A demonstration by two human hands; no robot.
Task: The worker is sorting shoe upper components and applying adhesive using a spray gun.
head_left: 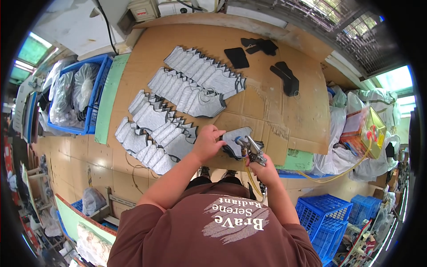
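Blue crate (98,86) at left (clear bags (85,82) inside). Gripped in right hand (263,171): spray gun (255,154). Beside grey piece (231,135): left hand (208,143), finger hold unclear.

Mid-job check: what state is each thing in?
Spray gun, gripped in right hand, nozzle over nearest grey fabric piece
Left hand, beside that piece; contact unclear
Other grey fabric pieces, laid overlapping in rows
Black pieces, lying loose
Cardboard, spread out, creased
Left blue crate, holding plastic bags
Right blue crates, stacked

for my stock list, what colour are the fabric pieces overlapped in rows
The fabric pieces are mottled light grey with dark edges, clearest in head view.
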